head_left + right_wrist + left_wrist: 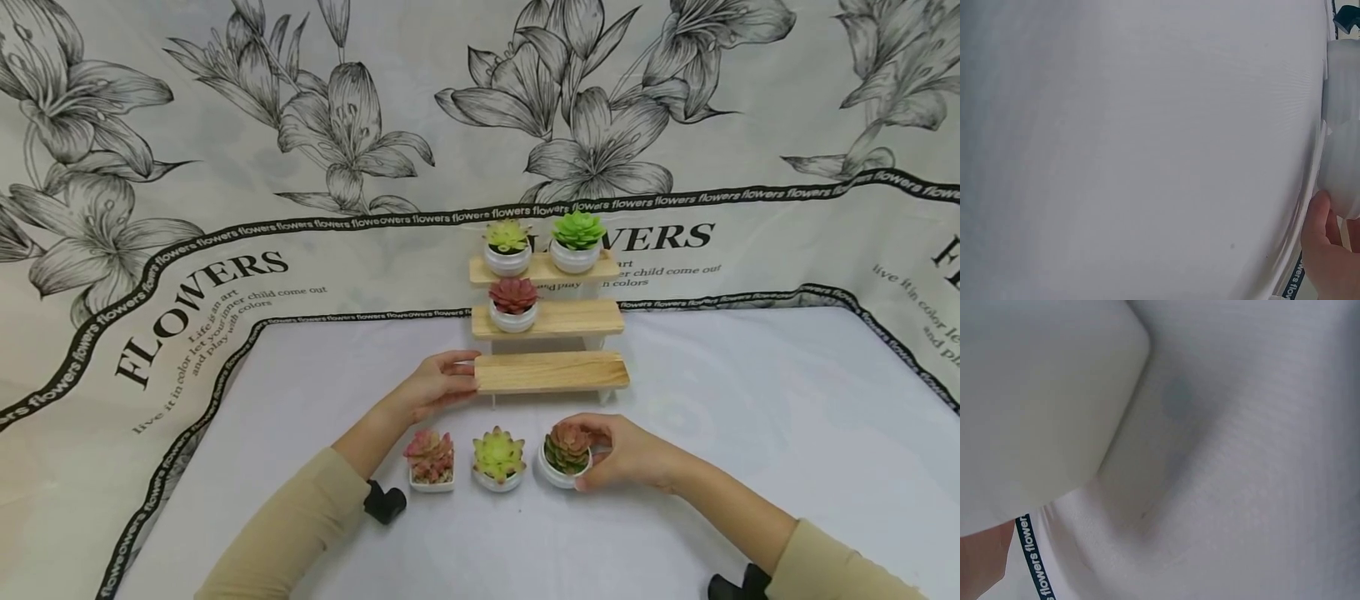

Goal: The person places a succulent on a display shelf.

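From my seat out here, I've got the white tablecloth (712, 375) spread wide, and on it the three-step wooden stand (551, 372). My left hand (435, 385) is touching the left end of the lowest step; whether it's gripping, I can't tell. And my right hand (630, 452) has the brown-green succulent (566, 454) grasped, thumb and fingers about its white pot, in front of the stand. Halfway, I'd call it: bright green succulent (577, 237) and pale green succulent (507, 246) up on the top step, red succulent (513, 307) at the middle step's left. Down here, I judge three left to place: the one I'm grasping, the yellow-green succulent (498, 458) beside it, then the little pink succulent (431, 461). Lowest step carries nothing.
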The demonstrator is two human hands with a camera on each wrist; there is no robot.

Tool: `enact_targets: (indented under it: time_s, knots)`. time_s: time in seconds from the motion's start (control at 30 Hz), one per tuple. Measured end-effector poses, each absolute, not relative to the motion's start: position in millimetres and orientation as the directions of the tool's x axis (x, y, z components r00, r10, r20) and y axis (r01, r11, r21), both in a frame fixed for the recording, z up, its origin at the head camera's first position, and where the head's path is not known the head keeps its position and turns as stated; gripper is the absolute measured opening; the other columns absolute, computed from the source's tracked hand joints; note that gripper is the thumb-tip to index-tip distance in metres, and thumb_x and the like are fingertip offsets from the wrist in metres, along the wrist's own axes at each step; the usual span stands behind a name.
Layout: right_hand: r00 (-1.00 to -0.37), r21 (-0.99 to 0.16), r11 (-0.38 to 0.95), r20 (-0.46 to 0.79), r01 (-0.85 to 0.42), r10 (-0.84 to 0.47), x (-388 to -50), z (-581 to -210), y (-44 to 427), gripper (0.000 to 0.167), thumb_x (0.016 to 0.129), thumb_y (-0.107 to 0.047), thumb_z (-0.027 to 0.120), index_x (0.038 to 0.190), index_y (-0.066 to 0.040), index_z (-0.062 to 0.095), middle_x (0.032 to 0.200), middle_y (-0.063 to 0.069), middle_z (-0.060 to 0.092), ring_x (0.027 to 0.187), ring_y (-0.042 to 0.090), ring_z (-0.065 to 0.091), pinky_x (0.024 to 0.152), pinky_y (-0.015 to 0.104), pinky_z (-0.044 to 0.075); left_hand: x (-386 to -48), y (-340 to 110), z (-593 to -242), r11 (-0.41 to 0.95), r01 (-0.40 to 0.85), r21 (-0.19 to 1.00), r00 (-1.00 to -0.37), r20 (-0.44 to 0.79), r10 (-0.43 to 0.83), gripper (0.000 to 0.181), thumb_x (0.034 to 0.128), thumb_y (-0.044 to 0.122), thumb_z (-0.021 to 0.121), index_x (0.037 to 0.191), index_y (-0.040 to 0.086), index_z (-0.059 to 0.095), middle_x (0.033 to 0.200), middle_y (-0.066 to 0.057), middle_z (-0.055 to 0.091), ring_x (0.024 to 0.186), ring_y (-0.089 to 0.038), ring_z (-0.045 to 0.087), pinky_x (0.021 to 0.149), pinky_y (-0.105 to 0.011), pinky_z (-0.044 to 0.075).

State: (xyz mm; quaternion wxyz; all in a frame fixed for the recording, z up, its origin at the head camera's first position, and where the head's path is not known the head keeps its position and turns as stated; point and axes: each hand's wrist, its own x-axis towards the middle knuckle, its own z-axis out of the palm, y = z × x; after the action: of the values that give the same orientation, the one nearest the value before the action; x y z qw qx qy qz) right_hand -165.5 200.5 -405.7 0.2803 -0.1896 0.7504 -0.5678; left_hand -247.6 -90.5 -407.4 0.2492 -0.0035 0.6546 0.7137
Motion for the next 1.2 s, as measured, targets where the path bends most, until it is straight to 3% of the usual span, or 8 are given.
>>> enact_targets:
  time_s: [0.3,0.53,0.73,0.93,1.2]
  knots:
    - [-0.8,-0.952,0.303,-0.208,0.034,-0.562,-165.9,-399.2,207.2,0.072,0.068,-0.004,0.079,0.13,0.007,0.045,0.122,0.016,0.054,0.109,0.021,0.051,0.088,0.027,0.048,-246.7,-90.4,-406.8,-0.009,-0.36,0.933,-0.873,-0.334,0.355,0.053,0.087,-0.009,0.057,0.137,0.002,0.043,0.118,-0.017,0.052,0.092,-0.018,0.058,0.088,-0.032,0.051]
    - [-0.832,-0.937,0.346,-0.23,0.049,-0.504,-165.2,-388.3,211.0,0.075,0.07,-0.007,0.08,0.134,0.007,0.042,0.124,0.017,0.052,0.12,0.035,0.042,0.097,0.04,0.042,-246.9,-90.0,-406.2,-0.011,-0.359,0.933,-0.873,-0.332,0.357,0.052,0.0874,-0.008,0.057,0.137,0.002,0.043,0.118,-0.017,0.052,0.092,-0.017,0.058,0.09,-0.033,0.05]
    - [-0.848,-0.94,0.341,-0.196,0.019,-0.493,-166.2,-379.7,216.9,0.074,0.07,-0.007,0.079,0.134,0.006,0.043,0.126,0.018,0.05,0.121,0.037,0.041,0.097,0.04,0.042,-247.3,-89.2,-404.9,-0.017,-0.36,0.933,-0.873,-0.331,0.357,0.052,0.0872,-0.009,0.057,0.137,0.002,0.044,0.116,-0.015,0.052,0.091,-0.016,0.058,0.088,-0.032,0.051]
    - [-0.864,-0.943,0.332,-0.187,0.024,-0.467,-167.8,-369.1,223.9,0.075,0.071,-0.008,0.079,0.134,0.007,0.042,0.127,0.018,0.049,0.119,0.03,0.042,0.091,0.03,0.045,-245.5,-89.8,-404.4,-0.016,-0.356,0.934,-0.873,-0.326,0.362,0.052,0.0874,-0.008,0.057,0.137,0.002,0.043,0.117,-0.016,0.051,0.09,-0.016,0.058,0.087,-0.031,0.052]
    - [-0.889,-0.94,0.341,-0.164,0.01,-0.427,-173.7,-351.5,231.0,0.074,0.075,-0.011,0.076,0.137,0.005,0.038,0.131,0.018,0.046,0.116,0.02,0.044,0.09,0.026,0.045,-245.6,-89.9,-406.7,-0.04,-0.362,0.931,-0.875,-0.325,0.358,0.052,0.0878,-0.009,0.056,0.137,0.001,0.043,0.117,-0.017,0.051,0.089,-0.016,0.058,0.086,-0.03,0.052]
